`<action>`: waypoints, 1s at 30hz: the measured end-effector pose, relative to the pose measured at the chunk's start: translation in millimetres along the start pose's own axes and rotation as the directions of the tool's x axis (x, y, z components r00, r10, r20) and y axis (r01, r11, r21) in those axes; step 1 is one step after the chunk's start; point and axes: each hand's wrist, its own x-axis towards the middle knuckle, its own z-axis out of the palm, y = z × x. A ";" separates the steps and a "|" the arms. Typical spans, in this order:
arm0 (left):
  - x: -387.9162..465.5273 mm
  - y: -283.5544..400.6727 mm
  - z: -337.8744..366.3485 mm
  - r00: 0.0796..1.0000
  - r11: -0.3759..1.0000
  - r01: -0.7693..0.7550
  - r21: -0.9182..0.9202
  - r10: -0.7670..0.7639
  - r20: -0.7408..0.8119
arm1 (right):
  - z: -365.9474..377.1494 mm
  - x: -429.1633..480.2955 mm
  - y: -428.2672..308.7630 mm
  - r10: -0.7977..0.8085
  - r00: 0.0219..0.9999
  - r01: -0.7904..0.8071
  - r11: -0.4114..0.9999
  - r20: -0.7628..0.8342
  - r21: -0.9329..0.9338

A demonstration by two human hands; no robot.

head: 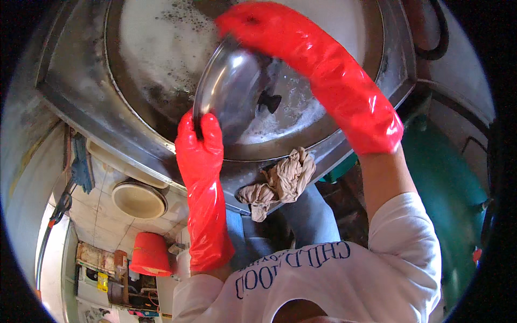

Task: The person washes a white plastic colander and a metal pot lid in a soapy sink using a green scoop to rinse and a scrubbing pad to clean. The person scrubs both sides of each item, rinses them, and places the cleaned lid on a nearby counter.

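Long red rubber gloves cover both my hands. My left hand [200, 135] grips the near left rim of a domed stainless-steel lid [230, 84], its thumb and fingers on either side of the edge. The lid is tilted over a large round metal basin [161, 141] that holds cloudy, foamy water. A dark knob [270, 101] shows on the lid's right side. My right hand [242, 24] is at the lid's far edge, bent over it; its fingertips are blurred, and what they hold is hidden.
A crumpled beige cloth [288, 177] lies on the metal counter's front edge. Below left, a cream basin [139, 200] and a red bucket [150, 254] are by the tiled floor. Blue-grey gloves [82, 165] hang at left. A large green container [440, 194] stands at right.
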 end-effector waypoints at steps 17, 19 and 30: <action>10.2 -9.0 21.5 0.854 0.860 0.468 -0.203 -0.500 -0.147 | 61.5 -80.5 54.1 0.272 0.938 -0.183 0.915 -0.215 0.359; 6.6 -27.7 22.7 0.863 0.861 0.453 -0.231 -0.488 -0.128 | 60.5 -63.8 23.7 -0.165 0.978 0.185 0.970 -0.130 0.159; 6.8 9.8 20.3 0.838 0.852 0.515 -0.092 -0.523 -0.158 | 72.5 -24.2 21.8 -0.253 0.965 0.246 0.965 -0.071 -0.095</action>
